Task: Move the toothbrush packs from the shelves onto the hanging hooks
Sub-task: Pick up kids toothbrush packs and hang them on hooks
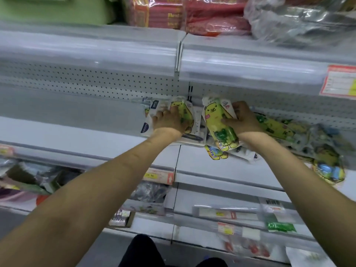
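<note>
Both forearms stretch up from the bottom of the view toward a slotted upright [190, 91] that splits the pegboard back panel [96, 81] into two bays. Just right of that upright, the right hand [243, 120] clamps a yellow bear toothbrush pack [217, 122], thumb across its front and fingers curled behind, its top tilted toward the panel. Just left of the upright, the left hand [169, 120] lies with fingers spread fairly flat on a second bear pack [183, 112] that sits on a stack of white packs [149, 120]. Further right of the upright, a loose heap of packs [279, 130] sprawls along the shelf.

No hook shows plainly, so the hang hole may have to be found by feel. A miss could bend the card top or drop the pack. The stack under the flat hand could slide, since nothing grips it. One blue-lettered pack [215, 153] below the held one already overhangs the shelf lip, and a nudge from the wrist might tip it off.
</note>
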